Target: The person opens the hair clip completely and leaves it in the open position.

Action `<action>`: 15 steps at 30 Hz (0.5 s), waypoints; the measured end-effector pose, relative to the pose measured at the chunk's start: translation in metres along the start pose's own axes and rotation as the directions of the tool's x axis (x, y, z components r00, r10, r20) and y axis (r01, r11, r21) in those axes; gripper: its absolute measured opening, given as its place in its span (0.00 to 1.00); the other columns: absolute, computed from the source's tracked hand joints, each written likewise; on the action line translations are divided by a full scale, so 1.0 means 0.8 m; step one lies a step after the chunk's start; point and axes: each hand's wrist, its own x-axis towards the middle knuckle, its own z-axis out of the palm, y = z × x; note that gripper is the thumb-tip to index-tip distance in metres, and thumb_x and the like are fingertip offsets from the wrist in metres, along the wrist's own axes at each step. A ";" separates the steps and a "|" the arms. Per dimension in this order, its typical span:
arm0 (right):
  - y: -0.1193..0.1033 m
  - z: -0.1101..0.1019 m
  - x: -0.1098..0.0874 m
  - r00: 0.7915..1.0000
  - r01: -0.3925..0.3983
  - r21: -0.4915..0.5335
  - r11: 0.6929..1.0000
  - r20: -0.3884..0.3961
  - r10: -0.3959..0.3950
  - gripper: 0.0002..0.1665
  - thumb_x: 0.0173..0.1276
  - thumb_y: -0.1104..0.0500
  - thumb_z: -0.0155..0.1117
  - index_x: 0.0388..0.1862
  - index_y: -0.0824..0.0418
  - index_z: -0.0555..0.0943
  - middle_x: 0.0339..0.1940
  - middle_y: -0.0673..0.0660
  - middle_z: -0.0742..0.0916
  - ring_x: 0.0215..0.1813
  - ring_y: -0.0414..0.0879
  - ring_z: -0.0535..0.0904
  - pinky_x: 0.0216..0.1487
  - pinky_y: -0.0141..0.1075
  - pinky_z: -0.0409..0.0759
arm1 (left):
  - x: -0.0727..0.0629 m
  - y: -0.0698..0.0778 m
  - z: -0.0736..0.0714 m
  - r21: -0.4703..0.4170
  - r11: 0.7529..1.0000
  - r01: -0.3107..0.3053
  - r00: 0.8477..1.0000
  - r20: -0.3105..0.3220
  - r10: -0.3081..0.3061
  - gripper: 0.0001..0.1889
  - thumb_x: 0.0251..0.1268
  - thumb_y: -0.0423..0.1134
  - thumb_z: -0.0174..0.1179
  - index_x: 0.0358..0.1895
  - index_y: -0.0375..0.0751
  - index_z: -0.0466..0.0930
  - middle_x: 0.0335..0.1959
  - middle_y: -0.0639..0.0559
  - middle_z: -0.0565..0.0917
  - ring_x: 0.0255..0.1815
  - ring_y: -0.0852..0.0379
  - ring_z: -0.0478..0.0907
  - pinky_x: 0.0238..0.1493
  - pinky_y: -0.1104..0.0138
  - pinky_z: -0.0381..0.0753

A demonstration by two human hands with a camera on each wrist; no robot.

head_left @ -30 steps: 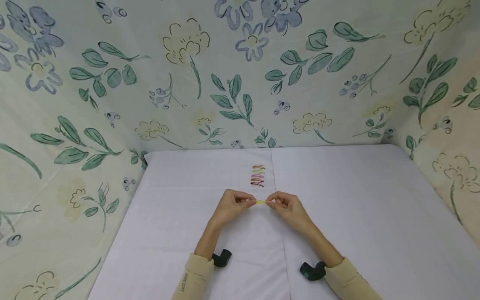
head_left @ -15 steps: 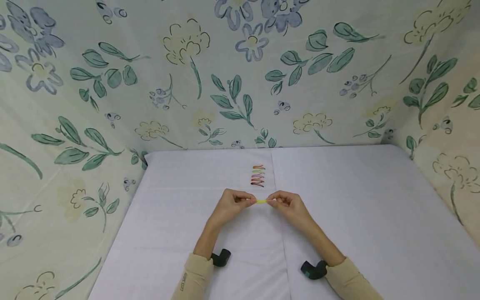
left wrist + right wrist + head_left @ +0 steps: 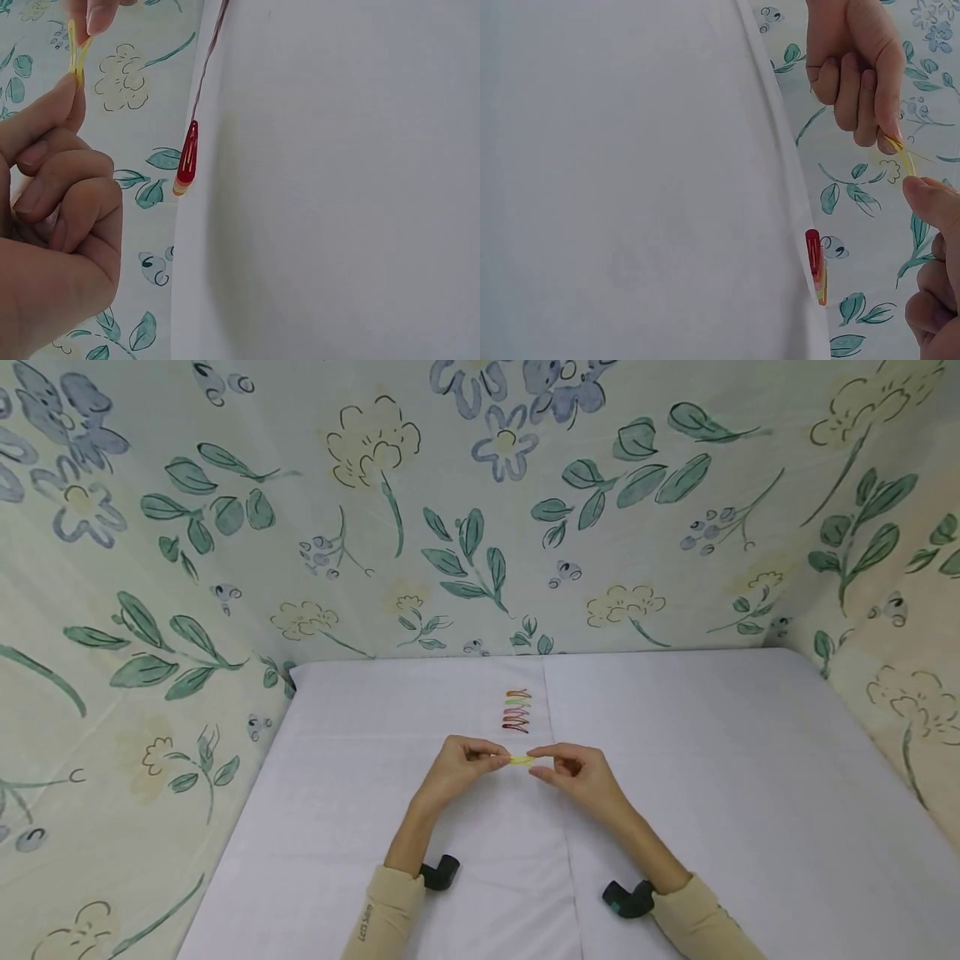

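Observation:
A yellow snap hair clip (image 3: 521, 760) is held above the table between both hands. My left hand (image 3: 459, 768) pinches one end with thumb and forefinger, its other fingers curled. At the opposite end, my right hand (image 3: 583, 777) has its thumb and forefinger spread, with the clip's tip between them. In the left wrist view the clip (image 3: 79, 66) has its two arms parted in a V, and right fingertips touch it. The right wrist view shows the right thumb (image 3: 928, 199) against the clip's end. Beyond the hands, several coloured snap hair clips (image 3: 516, 719) lie in a column.
A white cloth (image 3: 360, 735) with a seam right of the clips covers the table. Floral fabric (image 3: 480, 527) hangs behind and at the sides. Black wrist devices (image 3: 441, 873) stick out near both sleeves.
The right thumb and forefinger have parted from their pinch on the clip's end. Both hands have shifted slightly, and the left still pinches the yellow hair clip. The column of clips stays put.

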 end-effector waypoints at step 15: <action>-0.011 0.006 -0.001 0.940 0.323 -0.150 0.935 -0.064 -0.335 0.15 0.52 0.76 0.78 0.38 0.63 0.92 0.17 0.49 0.70 0.23 0.31 0.59 0.21 0.25 0.58 | 0.000 -0.003 -0.002 -0.125 0.987 0.102 0.992 0.086 -0.092 0.12 0.65 0.38 0.71 0.44 0.31 0.90 0.25 0.61 0.86 0.22 0.61 0.60 0.24 0.71 0.58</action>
